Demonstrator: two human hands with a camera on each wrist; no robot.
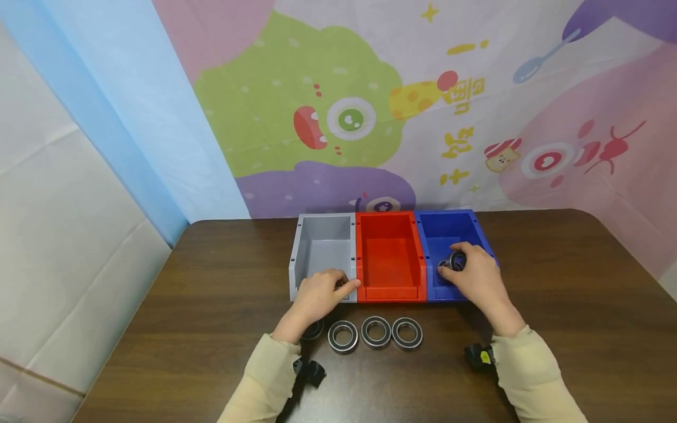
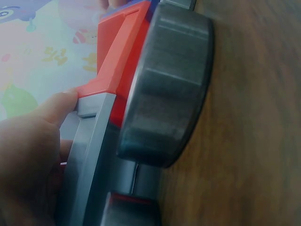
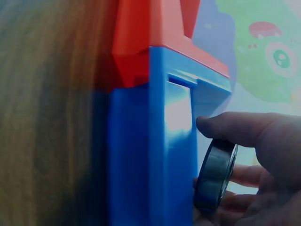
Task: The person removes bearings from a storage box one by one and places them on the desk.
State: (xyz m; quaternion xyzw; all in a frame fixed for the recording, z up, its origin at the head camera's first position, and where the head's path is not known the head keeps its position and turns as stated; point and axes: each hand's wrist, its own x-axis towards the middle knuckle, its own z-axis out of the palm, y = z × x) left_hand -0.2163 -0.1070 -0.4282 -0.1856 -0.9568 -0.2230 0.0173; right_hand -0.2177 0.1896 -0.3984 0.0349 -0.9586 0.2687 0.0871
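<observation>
Three bins, a grey bin (image 1: 324, 249), a red bin (image 1: 389, 258) and a blue bin (image 1: 446, 235), are set side by side near the back of a dark wooden table (image 1: 555, 294). Behind it a cartoon-printed backdrop (image 1: 370, 106) is hung, with pale panelling at the left. A bearing (image 1: 455, 260) is pinched on edge by the right hand (image 1: 478, 279) over the blue bin. The grey bin's front edge is touched by the loosely extended fingers of the left hand (image 1: 317, 296). Three loose bearings (image 1: 375, 332) are laid in a row on the table between the forearms, a fourth half hidden under the left wrist.
</observation>
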